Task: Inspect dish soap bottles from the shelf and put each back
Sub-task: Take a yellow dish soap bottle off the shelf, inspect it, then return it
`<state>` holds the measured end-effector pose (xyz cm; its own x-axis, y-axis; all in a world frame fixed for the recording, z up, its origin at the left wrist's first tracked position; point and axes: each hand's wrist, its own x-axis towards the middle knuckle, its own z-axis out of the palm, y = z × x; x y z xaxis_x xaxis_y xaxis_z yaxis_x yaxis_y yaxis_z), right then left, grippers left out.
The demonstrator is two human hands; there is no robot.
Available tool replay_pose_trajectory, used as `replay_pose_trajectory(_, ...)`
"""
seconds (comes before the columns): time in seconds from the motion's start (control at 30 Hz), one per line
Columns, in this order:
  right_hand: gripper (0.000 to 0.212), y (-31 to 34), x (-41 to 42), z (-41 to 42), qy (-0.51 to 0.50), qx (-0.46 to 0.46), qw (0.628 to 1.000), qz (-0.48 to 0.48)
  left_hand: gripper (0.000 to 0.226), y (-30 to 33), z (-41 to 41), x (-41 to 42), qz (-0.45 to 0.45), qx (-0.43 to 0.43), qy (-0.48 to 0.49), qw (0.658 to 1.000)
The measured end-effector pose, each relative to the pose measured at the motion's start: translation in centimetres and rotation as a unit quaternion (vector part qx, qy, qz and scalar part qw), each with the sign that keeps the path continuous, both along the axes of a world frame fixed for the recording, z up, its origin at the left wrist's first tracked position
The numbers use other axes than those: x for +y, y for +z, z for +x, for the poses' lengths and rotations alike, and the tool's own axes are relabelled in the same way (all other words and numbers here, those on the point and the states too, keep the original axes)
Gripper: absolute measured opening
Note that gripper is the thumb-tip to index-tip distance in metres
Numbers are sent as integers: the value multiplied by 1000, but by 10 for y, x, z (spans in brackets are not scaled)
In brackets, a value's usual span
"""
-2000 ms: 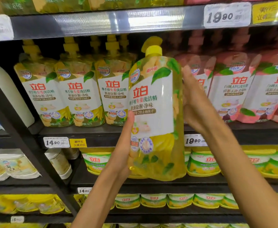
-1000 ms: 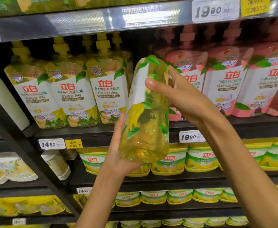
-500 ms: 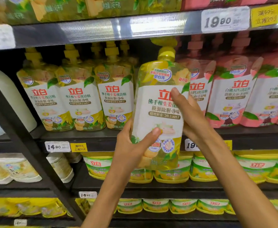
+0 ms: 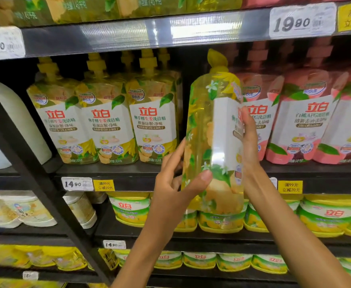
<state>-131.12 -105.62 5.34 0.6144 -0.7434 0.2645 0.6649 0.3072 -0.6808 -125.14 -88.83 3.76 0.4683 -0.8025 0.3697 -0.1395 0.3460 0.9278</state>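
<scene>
A yellow dish soap bottle (image 4: 209,142) with a yellow cap stands upright in the air in front of the shelf (image 4: 128,170). Its clear side faces me and the white label is turned to the right. My left hand (image 4: 176,181) grips its lower left side, thumb across the front. My right hand (image 4: 248,140) holds the right side, fingers curled over the label edge. Three matching yellow bottles (image 4: 106,119) stand in a row on the shelf to the left.
Pink bottles (image 4: 307,119) fill the shelf right of the held bottle. Yellow-green tubs (image 4: 326,215) line the shelves below. A black upright post (image 4: 25,163) slants at the left, with white containers (image 4: 14,121) beyond it. Price tags sit on the shelf edges.
The bottle has been turned about its upright axis: its white label faced me half a second ago and now points right. Both hands shifted their hold; the bottle stayed upright.
</scene>
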Motion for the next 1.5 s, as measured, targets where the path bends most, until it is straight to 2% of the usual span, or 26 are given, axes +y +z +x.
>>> replay_pose_trajectory(0.07, 32, 6, -1, -2, 34, 1, 999, -36, 70, -1, 8, -1, 16, 27, -24, 999)
replay_pose_trajectory(0.13, 45, 10, -1, -1, 34, 42, 993, -101, 66, -2, 16, -9, 38, 28, -25, 999)
replay_pose_trajectory(0.2, 53, 10, -3, 2, -27, 85, 982, -165, 66, -2, 21, -24, 56, 23, 12, 998)
replay_pose_trajectory(0.27, 50, 12, -5, 6, -85, 114, 964, -224, 72, 0, 26, -39, 68, 28, 50, 996)
replay_pose_trajectory(0.4, 55, 25, -10, 10, -138, 140, 932, -305, 69, 1, 35, -58, 45, 10, 62, 997)
replay_pose_trajectory(0.53, 93, 25, -18, 10, -161, 173, 916, -324, 64, -6, 38, -70, 16, 14, 76, 997)
replay_pose_trajectory(0.67, 102, 19, -17, 12, -219, 197, 889, -350, 61, -12, 42, -76, -15, 21, 76, 997)
replay_pose_trajectory(0.73, 101, 14, -15, 14, -254, 184, 881, -356, 62, -15, 45, -79, -26, 26, 72, 997)
replay_pose_trajectory(0.9, 79, 8, -14, 19, -286, 142, 869, -377, 60, -23, 45, -85, -55, 19, 90, 994)
replay_pose_trajectory(1.1, 90, 2, -15, 22, -313, 158, 856, -380, 69, -34, 34, -91, -84, 30, 169, 982)
replay_pose_trajectory(1.2, 89, -1, -11, 26, -409, 184, 792, -414, 72, -34, 28, -93, -90, 3, 227, 970)
replay_pose_trajectory(1.33, 75, -2, -12, 29, -497, 153, 720, -461, 66, -32, 26, -92, -110, -71, 273, 953)
replay_pose_trajectory(1.43, 66, -4, -19, 32, -549, 163, 649, -501, 70, -34, 28, -93, -89, -171, 273, 942)
replay_pose_trajectory(1.5, 66, -5, -22, 37, -568, 167, 633, -498, 77, -39, 32, -94, -62, -255, 285, 922)
